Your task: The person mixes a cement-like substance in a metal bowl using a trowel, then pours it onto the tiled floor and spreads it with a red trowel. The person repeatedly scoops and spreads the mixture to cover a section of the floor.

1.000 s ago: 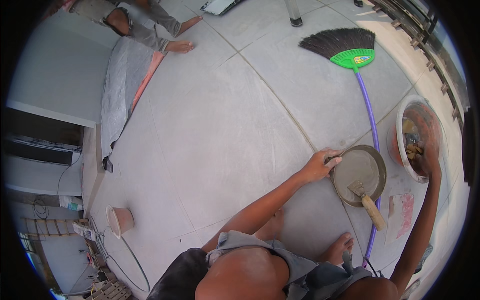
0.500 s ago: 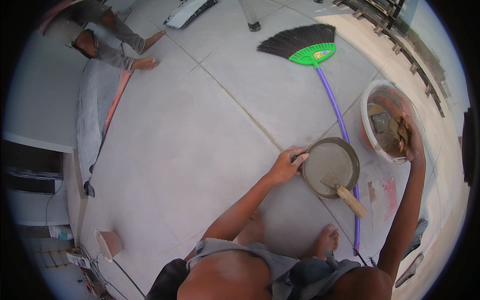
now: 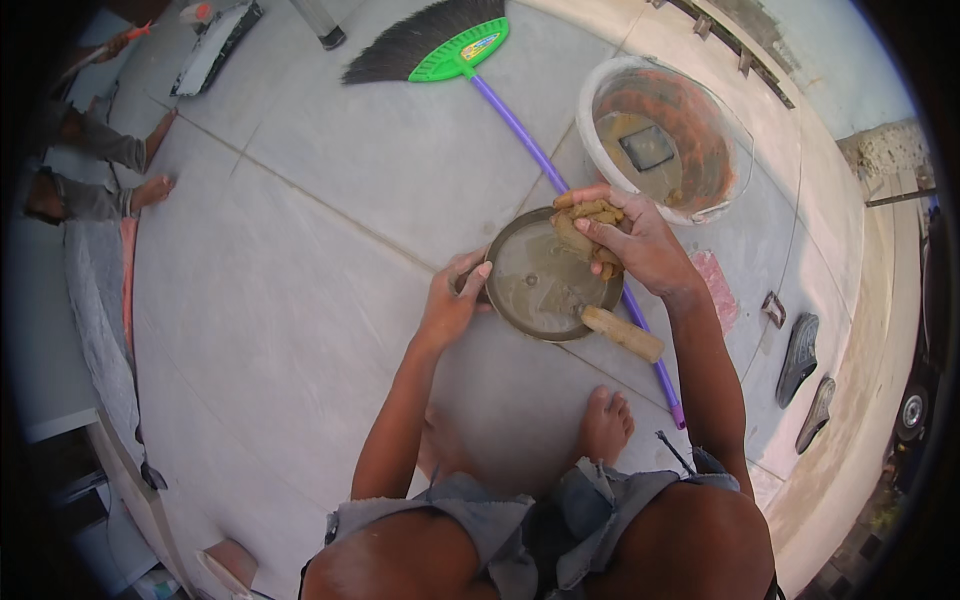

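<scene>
Gray floor tiles [image 3: 300,310] underlie a scraper [image 3: 612,328], its long axis diagonal, handle [image 3: 640,342] jutting toward the right forearm [image 3: 708,365] from a pan [image 3: 507,320] gripped by the left hand [image 3: 450,300]. Above it, the right hand [image 3: 645,245] clutches a tan rag [image 3: 578,240]; beyond stands a bucket [image 3: 690,110].

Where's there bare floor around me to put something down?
The widest bare floor lies between the grey sheet and your left hand. Another patch sits between the broom and the other person's feet. It's crowded around your right hand, the pan and the bucket.
</scene>
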The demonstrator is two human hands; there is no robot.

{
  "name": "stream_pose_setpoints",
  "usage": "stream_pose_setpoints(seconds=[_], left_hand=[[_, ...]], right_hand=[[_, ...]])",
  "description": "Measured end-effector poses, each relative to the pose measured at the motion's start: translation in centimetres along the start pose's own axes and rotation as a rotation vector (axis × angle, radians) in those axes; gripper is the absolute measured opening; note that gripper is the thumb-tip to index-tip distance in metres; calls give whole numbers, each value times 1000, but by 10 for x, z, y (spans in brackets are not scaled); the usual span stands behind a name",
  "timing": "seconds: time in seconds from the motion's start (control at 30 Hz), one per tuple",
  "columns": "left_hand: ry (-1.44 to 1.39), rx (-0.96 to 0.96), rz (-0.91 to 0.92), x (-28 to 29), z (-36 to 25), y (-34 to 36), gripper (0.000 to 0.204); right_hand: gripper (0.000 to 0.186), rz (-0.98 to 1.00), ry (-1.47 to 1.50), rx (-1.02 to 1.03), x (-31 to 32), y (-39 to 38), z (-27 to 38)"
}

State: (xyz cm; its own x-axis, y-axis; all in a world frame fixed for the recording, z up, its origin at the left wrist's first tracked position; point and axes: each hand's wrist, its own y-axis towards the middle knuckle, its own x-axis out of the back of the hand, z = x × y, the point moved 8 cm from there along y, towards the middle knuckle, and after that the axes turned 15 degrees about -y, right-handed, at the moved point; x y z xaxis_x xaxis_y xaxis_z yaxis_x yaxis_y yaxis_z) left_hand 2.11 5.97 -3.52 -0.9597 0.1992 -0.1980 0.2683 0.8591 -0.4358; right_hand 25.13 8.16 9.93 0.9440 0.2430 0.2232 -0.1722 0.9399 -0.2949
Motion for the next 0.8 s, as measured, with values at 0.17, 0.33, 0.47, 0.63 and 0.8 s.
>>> stream_pose_setpoints(seconds=[0.17, 0.33, 0.47, 0.63, 0.8], left_hand=[[-13, -31, 27, -3, -1, 2, 50], [-19, -47, 8, 2, 1, 2, 48], [-39, -51, 4, 6, 6, 2, 48], [-49, -69, 23, 0, 3, 3, 46], [-32, -54, 13, 5, 1, 1, 45]], right_hand=[[26, 57, 280, -37, -32, 15, -58], [33, 7, 164, -38, -32, 25, -61], [36, -31, 126, -78, -32, 25, -51], [38, -81, 164, -84, -37, 23, -50], [37, -5, 158, -58, -45, 25, -49]])
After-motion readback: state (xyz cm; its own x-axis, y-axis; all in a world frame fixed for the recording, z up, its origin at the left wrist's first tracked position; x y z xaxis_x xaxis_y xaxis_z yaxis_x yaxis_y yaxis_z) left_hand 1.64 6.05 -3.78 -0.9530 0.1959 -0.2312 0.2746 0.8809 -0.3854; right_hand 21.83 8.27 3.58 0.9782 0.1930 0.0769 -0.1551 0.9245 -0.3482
